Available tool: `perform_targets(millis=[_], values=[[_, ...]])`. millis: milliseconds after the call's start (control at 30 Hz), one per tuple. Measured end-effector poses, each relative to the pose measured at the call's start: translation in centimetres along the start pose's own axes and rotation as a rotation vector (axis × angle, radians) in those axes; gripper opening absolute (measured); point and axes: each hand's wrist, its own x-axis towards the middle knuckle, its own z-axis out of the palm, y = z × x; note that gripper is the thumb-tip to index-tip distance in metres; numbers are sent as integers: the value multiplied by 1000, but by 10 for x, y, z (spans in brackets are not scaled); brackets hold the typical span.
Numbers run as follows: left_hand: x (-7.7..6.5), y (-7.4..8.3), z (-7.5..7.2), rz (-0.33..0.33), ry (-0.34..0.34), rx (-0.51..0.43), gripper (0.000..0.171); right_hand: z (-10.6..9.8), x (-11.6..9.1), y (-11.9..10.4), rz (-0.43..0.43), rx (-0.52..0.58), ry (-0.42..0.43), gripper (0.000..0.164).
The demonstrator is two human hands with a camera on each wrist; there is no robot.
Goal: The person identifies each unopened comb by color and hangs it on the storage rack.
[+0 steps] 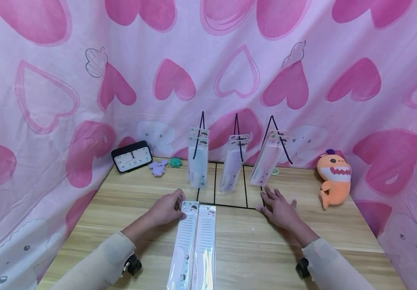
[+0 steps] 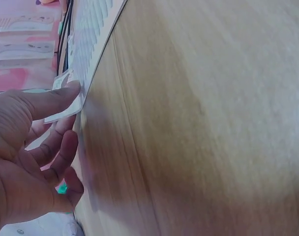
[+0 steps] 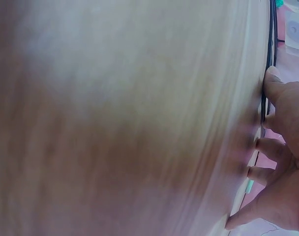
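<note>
Two packaged combs lie side by side on the wooden table at the near middle, teeth showing through clear wrapping. At the top end of the left packaged comb my left hand pinches the package edge. The left wrist view has the thumb on the package corner, with the index finger behind it. Beside the front right corner of a black wire rack, my right hand rests with spread fingers. Its thumb overlaps the black wire in the right wrist view.
More packaged combs hang from the rack in three groups: left, middle and right. A black clock, purple toy and green ball stand at the back left. An orange shark plush leans at the right.
</note>
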Motion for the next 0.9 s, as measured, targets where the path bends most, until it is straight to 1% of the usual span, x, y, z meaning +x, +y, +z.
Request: perform_targets(millis=[100,167,233,367,467,667,767,900], values=[[0,-1,0,11,-7,-18,48,0,0,0,0,-2,-5,74],[0,-1,0,14,-11,-45,50,0,0,0,1,-1,-10,74],[-1,-1,-1,14,-16,-96,54,0,0,0,1,0,-15,74],[-1,1,-4,11,-17,-233,65,0,1,0,-1,2,-17,73],[-2,3,-7,9,-8,-301,72,0,1,0,-11,-3,-4,73],[-3,10,-18,44,14,-380,75,2,2,2,-5,-10,-11,74],[-5,15,-23,70,25,-406,74,2,2,2,0,-9,-17,75],[-9,23,-30,111,61,-421,75,2,2,2,-2,-11,-12,75]])
